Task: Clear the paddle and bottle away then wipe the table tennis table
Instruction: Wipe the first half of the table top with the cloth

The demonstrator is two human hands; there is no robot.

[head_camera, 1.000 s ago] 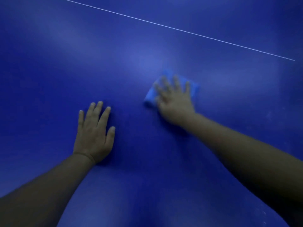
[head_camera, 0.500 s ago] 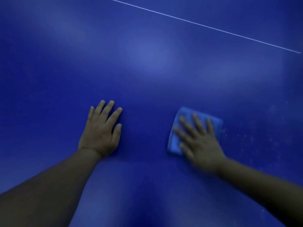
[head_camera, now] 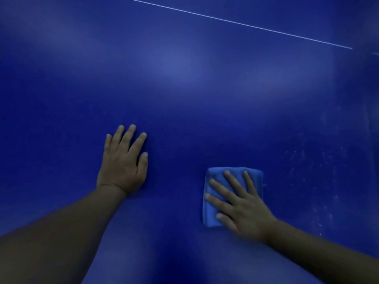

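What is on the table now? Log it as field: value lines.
surface: blue table with a white line
left hand: flat on the table, fingers straight, holding nothing
right hand: fingers spread, pressing on the cloth
cloth: blue, folded, flat on the table
marks: pale specks right of the cloth

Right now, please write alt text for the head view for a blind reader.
The right hand presses a folded blue cloth flat on the blue table. The left hand rests flat beside it, apart.
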